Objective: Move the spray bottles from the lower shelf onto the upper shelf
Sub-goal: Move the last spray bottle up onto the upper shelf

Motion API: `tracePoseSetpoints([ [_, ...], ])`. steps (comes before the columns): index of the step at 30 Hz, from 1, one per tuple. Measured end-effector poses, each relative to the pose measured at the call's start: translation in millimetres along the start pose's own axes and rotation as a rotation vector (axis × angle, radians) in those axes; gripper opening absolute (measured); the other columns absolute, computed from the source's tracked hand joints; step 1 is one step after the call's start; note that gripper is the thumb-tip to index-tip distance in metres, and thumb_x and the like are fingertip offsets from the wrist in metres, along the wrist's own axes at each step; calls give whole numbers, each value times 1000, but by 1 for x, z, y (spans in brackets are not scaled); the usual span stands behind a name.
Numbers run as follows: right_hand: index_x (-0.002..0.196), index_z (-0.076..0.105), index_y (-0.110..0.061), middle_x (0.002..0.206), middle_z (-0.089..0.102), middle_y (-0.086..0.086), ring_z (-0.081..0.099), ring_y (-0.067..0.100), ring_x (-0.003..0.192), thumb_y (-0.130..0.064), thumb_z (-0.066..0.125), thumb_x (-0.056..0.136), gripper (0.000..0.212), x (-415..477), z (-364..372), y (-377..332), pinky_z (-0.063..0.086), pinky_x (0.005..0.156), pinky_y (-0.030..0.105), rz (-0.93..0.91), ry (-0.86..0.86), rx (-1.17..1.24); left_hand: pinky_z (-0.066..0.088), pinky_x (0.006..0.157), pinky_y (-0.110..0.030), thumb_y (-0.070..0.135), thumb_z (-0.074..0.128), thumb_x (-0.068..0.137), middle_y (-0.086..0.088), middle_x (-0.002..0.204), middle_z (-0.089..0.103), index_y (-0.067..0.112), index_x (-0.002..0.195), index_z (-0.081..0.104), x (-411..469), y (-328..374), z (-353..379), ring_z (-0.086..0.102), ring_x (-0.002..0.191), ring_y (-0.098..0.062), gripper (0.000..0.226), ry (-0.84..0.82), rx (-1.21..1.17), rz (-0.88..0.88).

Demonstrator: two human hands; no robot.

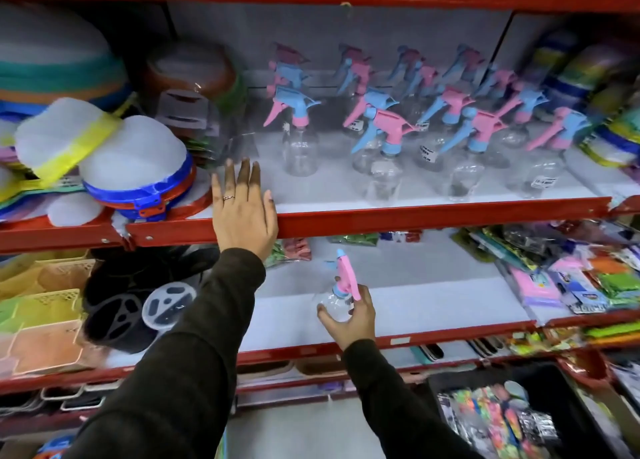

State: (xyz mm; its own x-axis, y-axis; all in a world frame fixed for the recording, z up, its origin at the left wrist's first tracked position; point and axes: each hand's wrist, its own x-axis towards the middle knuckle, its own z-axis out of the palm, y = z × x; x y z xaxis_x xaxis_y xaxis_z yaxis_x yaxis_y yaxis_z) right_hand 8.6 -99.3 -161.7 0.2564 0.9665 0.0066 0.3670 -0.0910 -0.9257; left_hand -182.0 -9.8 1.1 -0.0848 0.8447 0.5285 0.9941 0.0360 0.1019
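Note:
Several clear spray bottles (300,136) with pink and blue trigger heads stand in rows on the upper shelf (433,216), from its middle to the right. On the lower shelf (415,306), my right hand (349,316) grips one clear spray bottle (341,290) with a pink head, tilted, near the shelf's front. My left hand (242,213) lies flat with fingers spread over the red front edge of the upper shelf, left of the bottles, holding nothing.
Stacked plastic lids and containers (104,161) fill the upper shelf's left. Coloured baskets (41,306) and black items sit lower left. Packaged goods (571,275) crowd the lower shelf's right. Bare white liner shows around the held bottle.

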Motion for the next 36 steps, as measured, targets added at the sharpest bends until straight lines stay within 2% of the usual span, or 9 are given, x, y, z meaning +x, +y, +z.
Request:
tracePoseSetpoints([
  [4, 109, 54, -25, 97, 54, -5, 53, -2, 88, -35, 84, 64, 55, -9, -16, -47, 46, 78, 17, -177, 50, 36, 3, 126, -49, 36, 20, 102, -10, 163, 29, 7, 153, 32, -2, 0, -1, 11, 155, -29, 60, -19, -15, 8],
  [9, 109, 51, -44, 105, 57, -1, 56, -2, 99, -35, 85, 64, 57, 0, -37, -120, 46, 86, 11, -431, 126, 83, 5, 126, -49, 35, 21, 102, -11, 161, 32, 5, 151, 35, -3, 0, -4, 16, 154, -30, 59, -24, -24, 17],
  [11, 109, 60, -25, 106, 57, 2, 56, -2, 100, -33, 84, 66, 50, 9, -42, -148, 47, 87, 14, -517, 152, 87, 5, 126, -49, 34, 22, 102, -12, 161, 32, 5, 151, 35, -4, -1, -5, 16, 154, -29, 59, -28, -32, 20],
  [13, 108, 61, -17, 105, 57, 1, 53, -9, 100, -34, 84, 67, 50, 18, -45, -173, 42, 87, 8, -555, 171, 86, 6, 126, -50, 34, 21, 102, -12, 161, 32, 4, 152, 34, -4, -1, -6, 16, 154, -30, 60, -37, -24, 31],
  [19, 110, 57, -28, 102, 58, -7, 54, 6, 89, -34, 88, 64, 56, 51, -35, -217, 43, 77, 10, -466, 213, 147, 10, 126, -51, 34, 21, 101, -12, 160, 34, 5, 152, 35, -4, -2, -9, 18, 154, -30, 60, -39, -11, 28],
  [21, 114, 53, -29, 106, 63, -9, 57, 7, 95, -35, 89, 63, 63, 63, -32, -218, 47, 83, 11, -412, 186, 144, 11, 125, -52, 34, 26, 101, -13, 159, 35, 4, 151, 35, -4, -1, -8, 19, 153, -31, 59, -47, -12, 29],
  [25, 113, 56, -22, 112, 67, -4, 61, 13, 105, -40, 88, 62, 63, 80, -23, -212, 52, 98, 34, -338, 105, 30, 14, 125, -52, 33, 28, 101, -15, 158, 37, 3, 151, 37, -4, -1, -7, 23, 152, -31, 58, -42, -6, 26],
  [31, 118, 57, -21, 112, 63, -7, 59, 14, 108, -41, 85, 65, 63, 86, -23, -210, 51, 100, 33, -326, 43, -31, 11, 126, -50, 36, 17, 100, -13, 160, 34, 5, 152, 34, -2, -2, -7, 21, 153, -31, 63, -40, -38, 21],
  [36, 125, 48, -23, 126, 50, 3, 51, 20, 118, -54, 84, 61, 80, 85, -22, -209, 48, 102, 35, -378, 82, -130, 11, 126, -49, 38, 17, 100, -12, 161, 31, 7, 153, 32, -2, -1, -7, 19, 154, -30, 63, -49, -46, 15],
])
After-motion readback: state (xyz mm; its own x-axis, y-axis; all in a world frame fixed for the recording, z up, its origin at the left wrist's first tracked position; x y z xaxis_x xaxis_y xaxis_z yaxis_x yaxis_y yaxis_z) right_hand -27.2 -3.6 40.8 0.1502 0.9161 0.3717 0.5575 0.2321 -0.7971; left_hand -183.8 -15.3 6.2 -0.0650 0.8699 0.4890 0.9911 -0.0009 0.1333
